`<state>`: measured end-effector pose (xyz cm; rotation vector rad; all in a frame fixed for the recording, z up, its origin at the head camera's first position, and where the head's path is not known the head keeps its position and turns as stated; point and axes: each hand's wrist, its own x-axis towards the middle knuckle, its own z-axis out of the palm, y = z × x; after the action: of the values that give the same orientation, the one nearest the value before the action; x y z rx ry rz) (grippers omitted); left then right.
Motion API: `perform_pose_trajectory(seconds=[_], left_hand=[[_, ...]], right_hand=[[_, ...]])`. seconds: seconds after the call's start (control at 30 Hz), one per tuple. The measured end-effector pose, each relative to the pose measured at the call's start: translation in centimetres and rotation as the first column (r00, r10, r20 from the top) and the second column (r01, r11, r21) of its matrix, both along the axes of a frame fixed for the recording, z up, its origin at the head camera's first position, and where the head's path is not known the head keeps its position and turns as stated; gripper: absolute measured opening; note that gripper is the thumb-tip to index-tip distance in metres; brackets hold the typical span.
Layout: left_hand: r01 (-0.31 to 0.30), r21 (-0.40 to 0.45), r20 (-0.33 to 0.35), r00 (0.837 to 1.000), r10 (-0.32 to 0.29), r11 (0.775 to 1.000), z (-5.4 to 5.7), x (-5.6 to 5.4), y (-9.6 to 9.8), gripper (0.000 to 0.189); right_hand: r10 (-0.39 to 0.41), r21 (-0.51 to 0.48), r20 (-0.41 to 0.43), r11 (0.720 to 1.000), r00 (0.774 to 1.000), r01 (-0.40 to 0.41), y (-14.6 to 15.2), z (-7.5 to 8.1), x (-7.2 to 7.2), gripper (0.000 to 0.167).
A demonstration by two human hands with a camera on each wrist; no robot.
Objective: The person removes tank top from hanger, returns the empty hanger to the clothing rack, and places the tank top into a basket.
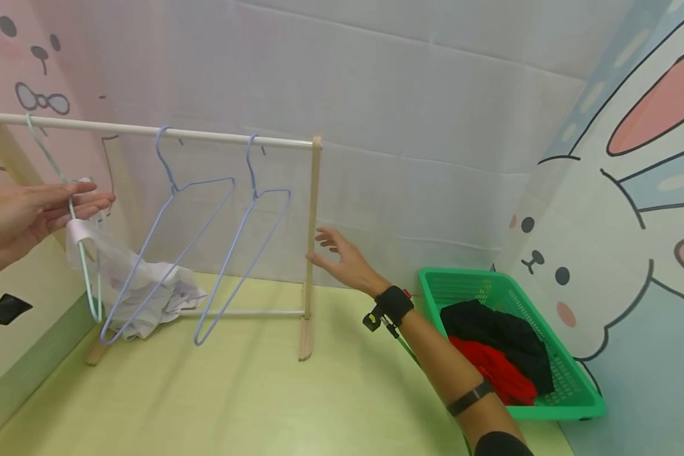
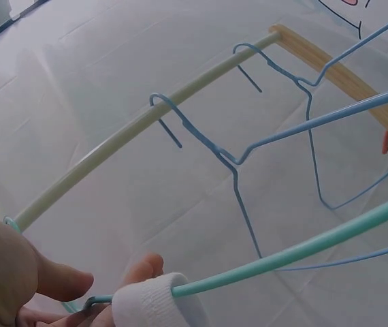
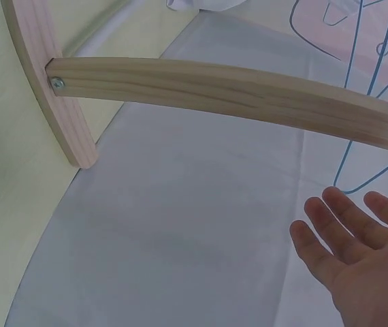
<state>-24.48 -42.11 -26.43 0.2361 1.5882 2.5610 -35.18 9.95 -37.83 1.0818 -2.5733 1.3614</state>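
At the rack's left end, a mint-green hanger [image 1: 83,266] hooks over the rail and carries a white garment [image 1: 154,294], part of which bunches low by the rack's base. My left hand [image 1: 31,218] is at this hanger's neck, fingers extended and touching it. In the left wrist view, white fabric [image 2: 150,303] wraps the hanger's arm beside the fingers. Two blue hangers [image 1: 165,202] hang bare farther right on the rail. My right hand [image 1: 348,263], fingers spread and slightly bent, is beside the rack's right wooden post [image 1: 313,209] and holds nothing.
A green basket [image 1: 589,405] at the right holds black cloth [image 1: 498,335] and red cloth [image 1: 493,370]. The clothes rack has a pale top rail [image 1: 216,135] and a lower bar [image 1: 262,313]. Rabbit-patterned walls and a white sheet enclose the yellow-green surface [image 1: 251,392].
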Motion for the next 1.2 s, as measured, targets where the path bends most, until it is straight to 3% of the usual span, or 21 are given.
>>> perform_pose_trajectory(seconds=[0.2,0.47,0.67,0.73,0.97,1.2], left_hand=[[-0.013,0.007,-0.008,1.000,0.013,1.000,-0.2,0.0,0.2,0.033],[-0.114,-0.167,0.001,0.993,0.115,0.979,0.2,0.1,1.1,0.030],[-0.156,-0.269,-0.033,0.988,0.153,0.951,0.2,0.2,1.2,0.022],[-0.164,-0.275,-0.047,0.987,0.157,0.948,0.0,0.1,1.2,0.022],[-0.116,-0.172,-0.127,0.987,0.095,0.978,-0.8,0.0,0.7,0.042],[-0.135,-0.183,-0.114,0.987,0.115,0.974,-0.6,-0.3,0.7,0.039]], right_hand=[[0.011,0.000,0.006,1.000,1.000,-0.011,-0.9,0.0,-0.1,0.070],[0.087,-0.037,0.019,0.996,0.996,-0.086,-1.2,-0.2,-0.4,0.068],[0.157,-0.094,0.008,0.983,0.988,-0.156,-1.4,-0.3,-0.7,0.049],[0.169,-0.099,0.002,0.981,0.986,-0.168,-1.4,-0.4,-0.7,0.042],[0.222,-0.146,-0.006,0.964,0.975,-0.221,-1.6,-0.7,-1.2,0.020],[0.233,-0.150,-0.045,0.960,0.971,-0.237,-1.8,-1.2,-1.8,0.007]])
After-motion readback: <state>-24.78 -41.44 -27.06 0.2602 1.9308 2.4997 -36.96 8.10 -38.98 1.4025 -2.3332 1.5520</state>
